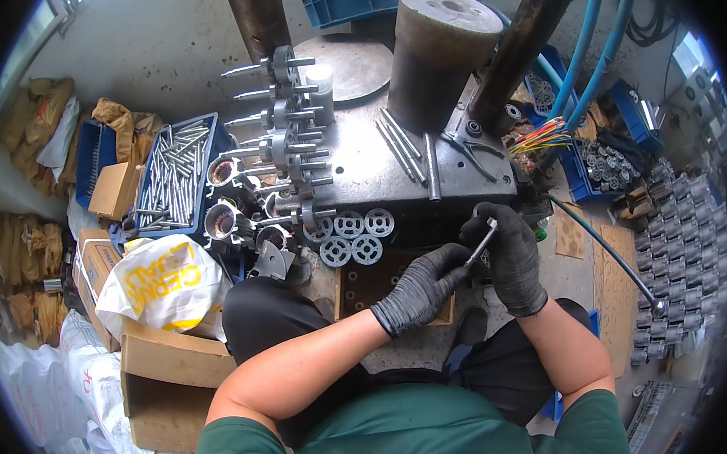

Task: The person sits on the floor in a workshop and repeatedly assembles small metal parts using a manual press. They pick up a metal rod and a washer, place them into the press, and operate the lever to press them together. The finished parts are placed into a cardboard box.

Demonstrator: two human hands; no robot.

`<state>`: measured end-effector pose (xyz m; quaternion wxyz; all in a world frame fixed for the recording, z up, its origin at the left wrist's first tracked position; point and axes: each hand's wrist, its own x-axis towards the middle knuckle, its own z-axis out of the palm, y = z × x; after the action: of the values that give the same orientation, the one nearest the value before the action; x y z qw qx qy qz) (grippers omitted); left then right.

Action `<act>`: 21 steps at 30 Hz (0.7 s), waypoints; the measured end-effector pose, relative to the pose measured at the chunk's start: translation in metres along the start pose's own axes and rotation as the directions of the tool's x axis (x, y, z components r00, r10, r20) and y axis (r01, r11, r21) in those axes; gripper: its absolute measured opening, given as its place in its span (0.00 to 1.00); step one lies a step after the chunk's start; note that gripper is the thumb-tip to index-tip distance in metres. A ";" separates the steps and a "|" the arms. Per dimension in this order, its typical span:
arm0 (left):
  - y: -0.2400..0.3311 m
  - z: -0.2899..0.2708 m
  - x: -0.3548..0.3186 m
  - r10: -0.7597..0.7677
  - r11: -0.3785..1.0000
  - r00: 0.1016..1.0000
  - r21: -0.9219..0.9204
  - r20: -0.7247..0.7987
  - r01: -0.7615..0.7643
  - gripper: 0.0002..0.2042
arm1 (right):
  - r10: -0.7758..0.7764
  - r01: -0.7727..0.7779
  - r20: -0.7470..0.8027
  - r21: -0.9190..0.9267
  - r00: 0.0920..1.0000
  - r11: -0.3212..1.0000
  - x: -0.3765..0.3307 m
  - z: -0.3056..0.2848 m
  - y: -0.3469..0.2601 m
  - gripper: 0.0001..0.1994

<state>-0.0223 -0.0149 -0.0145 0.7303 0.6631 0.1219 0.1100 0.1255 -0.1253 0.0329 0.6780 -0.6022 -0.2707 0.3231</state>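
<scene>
I have a short metal rod [482, 243] up in front of the machine bed, slanted between my two gloved hands. My left hand [418, 294] grips its lower end; my right hand [511, 259] is curled at the upper end, though I cannot tell how firmly its fingers close. I judge this to be a handling or checking step, and any next move calls for keeping the rod steady and lined up between both hands.

Below my hands sits a shallow wooden box [338, 293]. Ahead, on the machine bed [360, 173], lie several loose rods [400, 146], a thicker bar [432, 169] and a pair of pliers [471, 150], taking up the near right part. Behind them a big steel cylinder [441, 64] blocks the middle. Along the left edge, a row of shafts with discs [292, 144] stands between me and the blue bin of shafts [179, 176]. Grey round plates [349, 224] sit just beside the bed's front.
</scene>
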 end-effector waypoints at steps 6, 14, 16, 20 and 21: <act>-0.012 0.010 -0.001 0.021 0.991 1.000 -0.131 0.009 -0.020 0.17 | 0.004 -0.012 0.033 0.247 0.999 0.969 -0.006 0.008 0.007 0.22; -0.008 0.017 -0.005 0.046 0.997 0.999 -0.065 -0.003 -0.046 0.17 | -0.110 0.109 0.035 0.029 0.993 0.994 -0.018 0.011 0.002 0.18; -0.008 0.021 -0.006 0.022 0.995 1.000 -0.102 0.003 -0.022 0.16 | -0.068 0.069 0.047 -0.012 0.997 0.998 -0.014 0.006 0.003 0.18; -0.003 0.022 0.001 0.003 0.980 0.997 -0.198 -0.072 -0.018 0.16 | 0.078 -0.082 0.028 0.217 0.997 0.973 -0.022 0.012 0.016 0.17; -0.006 0.022 0.003 0.041 0.983 0.997 -0.178 -0.070 -0.053 0.16 | 0.082 -0.086 0.029 0.192 0.996 0.978 -0.023 0.009 0.015 0.17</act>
<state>-0.0120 -0.0353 -0.0187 0.7797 0.5934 0.1202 0.1596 0.1026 -0.1361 0.0193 0.7161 -0.5412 -0.2192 0.3825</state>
